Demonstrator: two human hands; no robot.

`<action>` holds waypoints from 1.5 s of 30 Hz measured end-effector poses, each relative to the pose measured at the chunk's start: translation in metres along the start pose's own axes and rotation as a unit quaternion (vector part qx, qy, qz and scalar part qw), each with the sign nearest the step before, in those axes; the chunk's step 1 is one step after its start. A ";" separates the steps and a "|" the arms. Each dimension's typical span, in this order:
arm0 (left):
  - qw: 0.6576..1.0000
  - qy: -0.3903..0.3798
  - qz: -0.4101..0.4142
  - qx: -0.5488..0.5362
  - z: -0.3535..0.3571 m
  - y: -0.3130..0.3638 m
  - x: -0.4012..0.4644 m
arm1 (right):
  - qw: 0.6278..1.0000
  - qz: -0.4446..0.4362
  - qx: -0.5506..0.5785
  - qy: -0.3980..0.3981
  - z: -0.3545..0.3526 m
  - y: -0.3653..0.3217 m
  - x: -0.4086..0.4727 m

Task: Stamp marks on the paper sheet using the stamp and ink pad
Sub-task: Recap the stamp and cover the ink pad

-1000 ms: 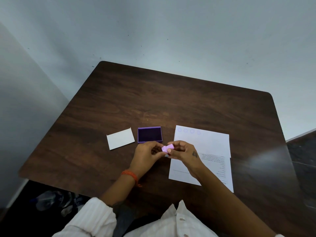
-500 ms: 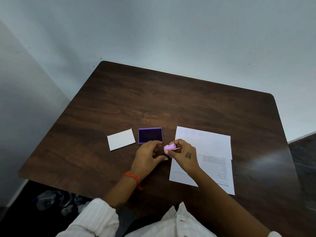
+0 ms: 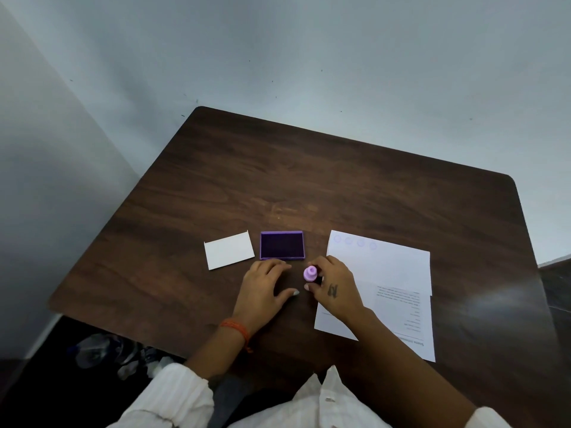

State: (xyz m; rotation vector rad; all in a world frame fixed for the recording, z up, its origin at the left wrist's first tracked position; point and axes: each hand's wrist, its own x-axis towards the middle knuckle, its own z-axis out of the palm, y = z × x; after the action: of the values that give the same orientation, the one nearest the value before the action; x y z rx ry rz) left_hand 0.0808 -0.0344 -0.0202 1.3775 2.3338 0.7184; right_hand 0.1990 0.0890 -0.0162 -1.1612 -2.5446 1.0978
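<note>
A small lilac stamp (image 3: 310, 273) stands upright just in front of the open purple ink pad (image 3: 281, 245). My right hand (image 3: 332, 287) holds the stamp with its fingertips, handle up. My left hand (image 3: 264, 288) lies flat on the table to the left of the stamp, fingers spread, holding nothing. The white paper sheet (image 3: 383, 267) lies to the right of the hands, with several faint round stamp marks (image 3: 354, 242) along its far edge and printed text on its near part.
A white card, maybe the pad's lid, (image 3: 229, 250) lies left of the ink pad. The dark wooden table (image 3: 309, 186) stands against a grey wall. Crumpled plastic (image 3: 102, 350) lies on the floor at the left.
My hands have separated: the left let go of the stamp and settled flat on the table. The right hand turned the stamp upright and lowered it in front of the ink pad.
</note>
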 end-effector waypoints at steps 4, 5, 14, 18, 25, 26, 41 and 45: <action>1.000 0.012 -0.008 -0.008 -0.005 -0.005 0.000 | 0.998 0.013 0.054 0.028 -0.013 -0.006 -0.003; 1.000 0.020 -0.009 -0.009 -0.007 -0.007 0.000 | 0.997 0.021 0.064 0.047 -0.016 -0.009 -0.003; 0.992 0.121 -0.035 0.004 -0.040 -0.034 0.004 | 0.995 -0.086 0.043 0.032 -0.012 -0.050 0.030; 0.989 0.138 -0.055 0.021 -0.056 -0.054 0.008 | 0.990 -0.139 -0.007 -0.028 0.002 -0.067 0.049; 0.995 0.046 -0.079 0.039 -0.073 -0.088 0.018 | 0.947 -0.219 -0.162 -0.170 0.026 -0.093 0.074; 0.995 0.033 -0.083 0.037 -0.075 -0.092 0.019 | 0.937 -0.229 -0.187 -0.186 0.029 -0.095 0.077; 0.997 -0.018 -0.075 0.001 -0.075 -0.110 0.013 | 0.904 -0.238 -0.263 -0.238 0.046 -0.105 0.096; 0.998 -0.024 -0.059 0.026 -0.080 -0.106 0.018 | 0.905 -0.245 -0.263 -0.226 0.040 -0.104 0.094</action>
State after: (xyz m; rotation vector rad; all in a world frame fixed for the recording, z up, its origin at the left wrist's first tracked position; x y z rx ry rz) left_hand -0.0443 -0.0817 -0.0172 1.2512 2.3884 0.5876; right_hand 0.0554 0.0871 0.0085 -0.2704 -3.3582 0.6155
